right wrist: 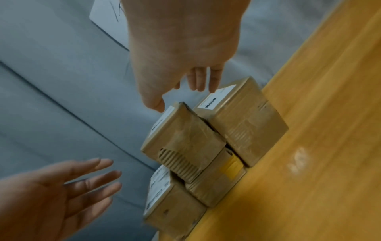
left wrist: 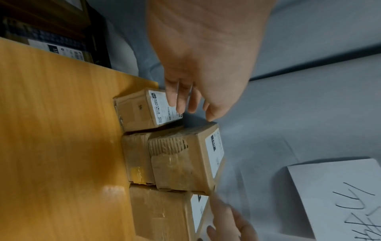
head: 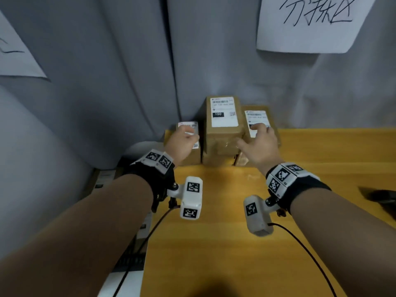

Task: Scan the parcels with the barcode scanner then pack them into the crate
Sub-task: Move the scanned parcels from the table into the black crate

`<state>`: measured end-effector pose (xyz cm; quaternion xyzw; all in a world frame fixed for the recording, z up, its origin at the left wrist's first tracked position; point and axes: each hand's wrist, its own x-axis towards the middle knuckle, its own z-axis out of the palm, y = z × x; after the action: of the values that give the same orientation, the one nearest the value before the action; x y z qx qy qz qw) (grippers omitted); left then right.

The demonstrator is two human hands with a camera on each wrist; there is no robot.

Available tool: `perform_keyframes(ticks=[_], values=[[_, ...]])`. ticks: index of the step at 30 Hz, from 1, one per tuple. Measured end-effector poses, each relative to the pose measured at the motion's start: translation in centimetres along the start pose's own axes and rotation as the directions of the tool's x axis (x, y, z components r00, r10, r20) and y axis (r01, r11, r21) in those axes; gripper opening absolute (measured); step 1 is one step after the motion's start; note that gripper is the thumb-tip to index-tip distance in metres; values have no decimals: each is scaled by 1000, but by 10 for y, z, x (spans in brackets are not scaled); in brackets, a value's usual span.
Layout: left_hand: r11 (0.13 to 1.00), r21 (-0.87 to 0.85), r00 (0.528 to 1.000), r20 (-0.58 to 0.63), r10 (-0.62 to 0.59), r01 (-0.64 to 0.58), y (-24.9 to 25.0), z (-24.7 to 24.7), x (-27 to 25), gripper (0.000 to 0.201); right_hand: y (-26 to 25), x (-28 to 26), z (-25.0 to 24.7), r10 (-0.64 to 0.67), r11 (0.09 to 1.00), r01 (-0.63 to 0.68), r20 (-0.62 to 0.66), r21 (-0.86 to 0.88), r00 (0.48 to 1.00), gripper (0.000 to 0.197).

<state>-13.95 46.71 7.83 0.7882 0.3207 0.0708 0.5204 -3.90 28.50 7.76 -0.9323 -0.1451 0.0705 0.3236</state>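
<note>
Right now your left hand [head: 181, 140] is over the small left parcel [left wrist: 142, 110], its relaxed fingers [left wrist: 175, 97] reaching its white label; whether they touch it is unclear. Your right hand [head: 258, 144] is spread open above the right parcel [right wrist: 243, 124], gripping nothing. Between them the tall parcel [head: 224, 123] sits on a lower box [right wrist: 216, 182]. All four stand together at the back edge of the yellow surface [head: 214, 243], against the grey curtain [head: 107, 82]

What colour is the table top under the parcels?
The table top is yellow-orange wood grain, clearest in the head view.
</note>
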Motion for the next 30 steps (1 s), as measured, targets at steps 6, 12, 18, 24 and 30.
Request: perform_keyframes(ticks=[6, 12, 18, 24, 30], values=[[998, 51, 998, -52, -31, 33, 2, 7, 13, 34, -26, 34, 15, 4, 980, 20, 120, -198, 993, 109], [986, 142, 993, -86, -75, 87, -4, -4, 26, 37, -52, 52, 48, 105, 920, -61, 94, -388, 990, 131], [986, 125, 990, -99, -99, 111, -12, -5, 36, 36, -67, 61, 58, 136, 886, -86, 77, -455, 988, 140], [987, 85, 989, -67, -131, 136, -17, -7, 32, 36, -63, 57, 43, 127, 935, -48, 205, -350, 970, 134], [995, 32, 995, -49, -91, 92, -18, -15, 18, 35, -58, 40, 39, 51, 971, -37, 53, -238, 997, 133]])
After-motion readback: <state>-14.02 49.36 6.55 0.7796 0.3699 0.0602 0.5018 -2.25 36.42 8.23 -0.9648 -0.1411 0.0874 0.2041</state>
